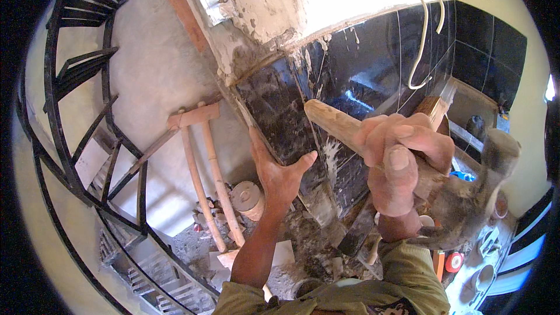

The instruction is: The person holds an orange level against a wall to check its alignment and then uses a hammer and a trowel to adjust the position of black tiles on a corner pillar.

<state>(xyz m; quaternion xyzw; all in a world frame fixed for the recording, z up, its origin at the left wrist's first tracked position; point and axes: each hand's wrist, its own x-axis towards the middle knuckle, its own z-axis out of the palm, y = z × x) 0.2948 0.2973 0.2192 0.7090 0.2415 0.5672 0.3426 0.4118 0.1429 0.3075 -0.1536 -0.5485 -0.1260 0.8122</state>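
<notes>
My right hand is closed around the wooden handle of a mallet. The handle's bare end points up and left, and the dusty grey head is on the right of my fist. My left hand bears against the lower left edge of a narrow black tile at the corner of the wall. Its thumb reaches across the tile's face, while the fingers lie along the side edge, partly hidden. Wet-looking mortar smears mark the joint beside this tile.
Larger black wall tiles continue to the right, with a loose pale cable hanging before them. A round bucket stands by rubble on the floor. Wooden poles lean left, near a black metal railing.
</notes>
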